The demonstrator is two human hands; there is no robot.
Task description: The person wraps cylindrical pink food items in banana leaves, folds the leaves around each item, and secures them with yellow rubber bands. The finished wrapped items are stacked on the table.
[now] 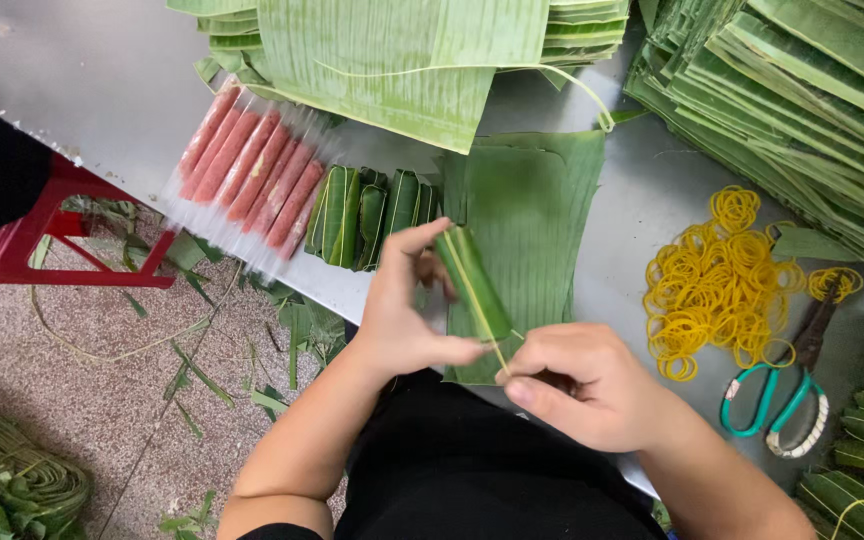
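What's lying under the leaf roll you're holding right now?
Under the leaf roll, held by the left hand and right hand, lies a flat stack of cut banana leaves on the metal table. What the roll contains is covered by its wrapping.

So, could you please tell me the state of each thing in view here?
leaf roll: wrapped, held in the left hand, yellow band stretched along it.
right hand: closed, pulling that band's end.
pink sticks: unwrapped, in clear sleeves, lying side by side.
wrapped rolls: finished, lined up beside them.
flat leaf: spread open on the table.
rubber bands: loose in a pile.
scissors: lying closed.
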